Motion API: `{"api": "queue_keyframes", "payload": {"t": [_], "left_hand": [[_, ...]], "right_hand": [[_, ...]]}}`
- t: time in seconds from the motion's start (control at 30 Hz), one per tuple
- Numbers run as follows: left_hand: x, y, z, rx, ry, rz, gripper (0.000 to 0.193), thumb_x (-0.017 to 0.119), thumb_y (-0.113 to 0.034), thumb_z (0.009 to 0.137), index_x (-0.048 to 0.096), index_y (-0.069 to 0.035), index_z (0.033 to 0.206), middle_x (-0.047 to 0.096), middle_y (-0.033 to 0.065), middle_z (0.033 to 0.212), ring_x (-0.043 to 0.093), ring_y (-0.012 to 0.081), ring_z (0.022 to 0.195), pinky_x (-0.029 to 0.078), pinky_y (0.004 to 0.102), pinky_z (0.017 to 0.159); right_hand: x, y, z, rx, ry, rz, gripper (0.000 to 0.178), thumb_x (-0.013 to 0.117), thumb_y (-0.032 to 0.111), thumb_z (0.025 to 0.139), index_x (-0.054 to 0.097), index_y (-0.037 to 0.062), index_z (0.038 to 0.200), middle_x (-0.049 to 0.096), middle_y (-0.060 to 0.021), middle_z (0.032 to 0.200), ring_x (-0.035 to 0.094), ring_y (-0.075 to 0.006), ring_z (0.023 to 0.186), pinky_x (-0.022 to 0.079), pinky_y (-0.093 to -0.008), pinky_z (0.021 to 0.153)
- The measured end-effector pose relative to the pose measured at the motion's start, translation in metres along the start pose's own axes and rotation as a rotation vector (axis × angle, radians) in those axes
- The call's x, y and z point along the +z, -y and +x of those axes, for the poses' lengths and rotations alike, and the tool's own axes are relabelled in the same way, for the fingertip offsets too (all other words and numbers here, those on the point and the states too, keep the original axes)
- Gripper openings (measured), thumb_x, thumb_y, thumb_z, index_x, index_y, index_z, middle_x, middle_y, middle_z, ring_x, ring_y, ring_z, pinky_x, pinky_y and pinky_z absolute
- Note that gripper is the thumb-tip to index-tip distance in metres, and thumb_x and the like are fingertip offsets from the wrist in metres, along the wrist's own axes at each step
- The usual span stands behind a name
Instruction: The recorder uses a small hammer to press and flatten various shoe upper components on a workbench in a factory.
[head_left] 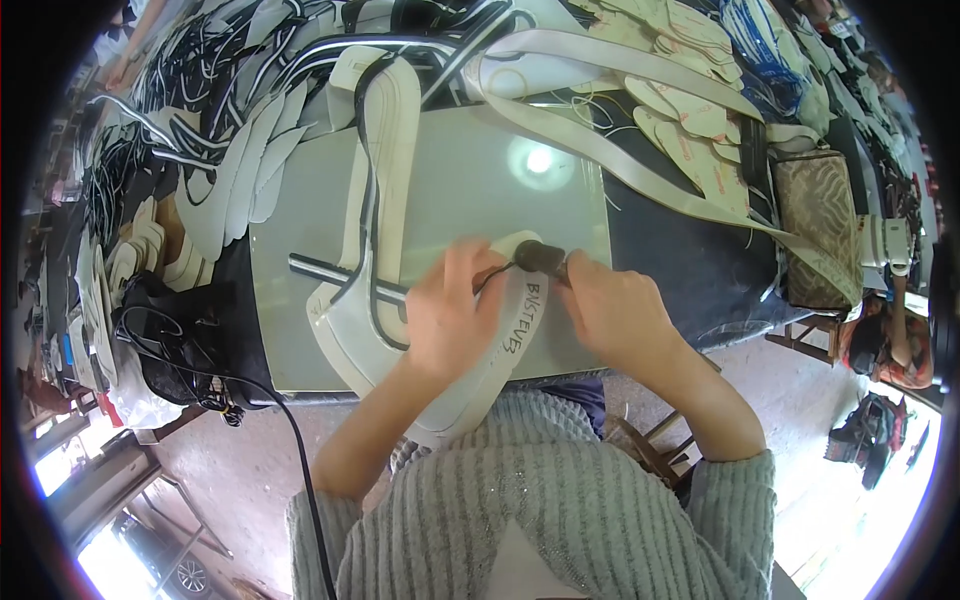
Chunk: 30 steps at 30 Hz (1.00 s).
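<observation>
My left hand [455, 310] is closed, fingers pinching a thin dark strip at the upper part of a curved white shoe-part-like piece [480, 395] with black lettering along its band. My right hand [615, 310] grips a dark tool [540, 258] with a rounded, hammer-like head, which rests over the band's far end. Most of its handle is hidden by the fingers. Under my left wrist the white piece continues toward the table's front edge. A black-and-white striped trim strip [320, 268] lies just left of my left hand.
A grey-green work board [310, 215] covers the table's middle. Long cream pieces with a dark strap [390, 130] lie on it. Stacked white cut pieces [240, 190] sit left. A pale ribbon [640, 175] and cream cut-outs [690, 130] lie right, near a patterned box [815, 215].
</observation>
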<state>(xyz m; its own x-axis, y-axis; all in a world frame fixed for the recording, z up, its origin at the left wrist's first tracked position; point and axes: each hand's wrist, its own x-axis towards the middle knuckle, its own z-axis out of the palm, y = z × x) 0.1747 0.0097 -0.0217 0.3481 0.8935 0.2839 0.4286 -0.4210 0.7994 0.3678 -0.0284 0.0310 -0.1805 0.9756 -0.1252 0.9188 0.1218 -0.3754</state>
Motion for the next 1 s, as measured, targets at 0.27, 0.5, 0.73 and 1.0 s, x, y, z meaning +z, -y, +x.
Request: {"api": "queue_keyframes", "payload": {"t": [0.27, 0.5, 0.73, 1.0], "left_hand": [[-0.006, 0.017, 0.005, 0.227, 0.073, 0.099, 0.028, 0.066, 0.009, 0.082, 0.054, 0.000, 0.105, 0.071, 0.0094, 0.090, 0.066, 0.0244, 0.072, 0.055, 0.0319, 0.059], [-0.005, 0.016, 0.003, 0.310, 0.036, 0.142, 0.021, 0.067, 0.011, 0.081, 0.059, 0.000, 0.097, 0.069, 0.0097, 0.085, 0.065, 0.0249, 0.068, 0.053, 0.0318, 0.056], [-0.002, 0.015, -0.002, 0.146, 0.006, 0.034, 0.021, 0.069, 0.010, 0.081, 0.058, 0.000, 0.096, 0.069, 0.0108, 0.087, 0.066, 0.0257, 0.069, 0.054, 0.0310, 0.057], [-0.004, 0.016, -0.005, 0.333, -0.001, 0.165, 0.023, 0.069, 0.010, 0.081, 0.058, 0.001, 0.099, 0.068, 0.0109, 0.087, 0.065, 0.0263, 0.071, 0.054, 0.0322, 0.057]], "right_hand": [[-0.005, -0.002, 0.002, 0.026, 0.059, 0.027, 0.022, 0.058, 0.020, 0.094, 0.049, 0.0007, 0.088, 0.062, -0.0176, 0.068, 0.063, -0.0381, 0.060, 0.050, -0.0455, 0.052], [-0.005, -0.001, 0.007, 0.001, 0.159, -0.011, 0.023, 0.058, 0.023, 0.094, 0.049, 0.0011, 0.090, 0.063, -0.0191, 0.071, 0.063, -0.0409, 0.063, 0.049, -0.0486, 0.055], [-0.004, 0.001, 0.003, -0.008, 0.136, -0.039, 0.022, 0.056, 0.022, 0.095, 0.050, 0.0021, 0.090, 0.064, -0.0180, 0.072, 0.063, -0.0398, 0.062, 0.049, -0.0476, 0.054], [-0.018, -0.001, 0.008, -0.115, 0.050, -0.058, 0.015, 0.056, 0.014, 0.090, 0.051, 0.0005, 0.085, 0.062, -0.0145, 0.065, 0.064, -0.0331, 0.055, 0.051, -0.0400, 0.048]]}}
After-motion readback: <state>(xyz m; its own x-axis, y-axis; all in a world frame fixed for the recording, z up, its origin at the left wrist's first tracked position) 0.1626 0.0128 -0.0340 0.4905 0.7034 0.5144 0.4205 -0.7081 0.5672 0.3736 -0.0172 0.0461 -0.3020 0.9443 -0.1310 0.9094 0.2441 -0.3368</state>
